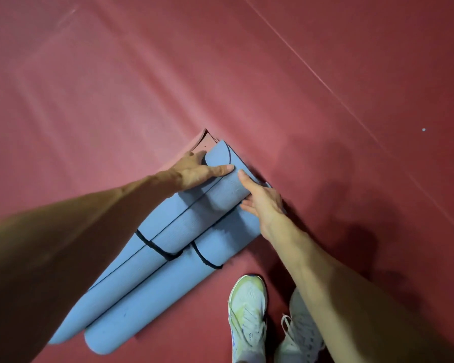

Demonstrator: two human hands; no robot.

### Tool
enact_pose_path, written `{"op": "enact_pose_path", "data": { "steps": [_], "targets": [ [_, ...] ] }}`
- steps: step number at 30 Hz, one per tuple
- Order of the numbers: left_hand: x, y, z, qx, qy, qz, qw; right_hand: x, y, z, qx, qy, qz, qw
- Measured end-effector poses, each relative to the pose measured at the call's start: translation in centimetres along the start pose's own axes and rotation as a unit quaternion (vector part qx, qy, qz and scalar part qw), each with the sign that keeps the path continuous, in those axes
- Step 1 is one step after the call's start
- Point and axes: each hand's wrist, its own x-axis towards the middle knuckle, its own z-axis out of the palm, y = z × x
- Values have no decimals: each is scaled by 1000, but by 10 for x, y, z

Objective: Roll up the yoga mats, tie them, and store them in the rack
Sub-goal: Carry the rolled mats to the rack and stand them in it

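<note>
Sneakers (247,318), white, are seen nearest, beside two blue rolled yoga mats (147,305) laid side by side on the red floor (325,127). Black straps (157,248) are tied round the rolls. A third rolled mat (194,221) is stacked in the groove between the two. Its far end is pressed by the flat fingers of the left hand (199,170). Its right flank is gripped by the right hand (262,200), thumb above, fingers tucked beneath. Beyond, the corner of a reddish mat stack (206,141) is exposed. No rack is shown. The bundle is judged to be under alignment: ends should be squared flush and the top roll kept centred, so that slipping is avoided on lifting.
</note>
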Motion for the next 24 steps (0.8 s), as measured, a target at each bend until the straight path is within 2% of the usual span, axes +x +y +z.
{"op": "enact_pose_path", "data": {
  "steps": [3,8,14,18,21,24],
  "targets": [
    [-31,6,-9,-30,17,48,998,-25,0,-7,-21,20,-44,999],
    [-105,20,-35,-1,45,126,991,-93,-20,-16,-33,32,-100,994],
    [-210,78,-88,-89,61,232,967,-205,-101,-28,26,-12,-131,991],
    [-282,121,-116,-140,71,286,945,-274,-156,-48,-31,12,-209,977],
    [-330,154,-130,-144,80,319,933,-328,-196,-73,-77,26,-275,958],
    [-373,197,-137,-136,65,362,920,-380,-228,-107,-75,40,-330,940]
  ]
}}
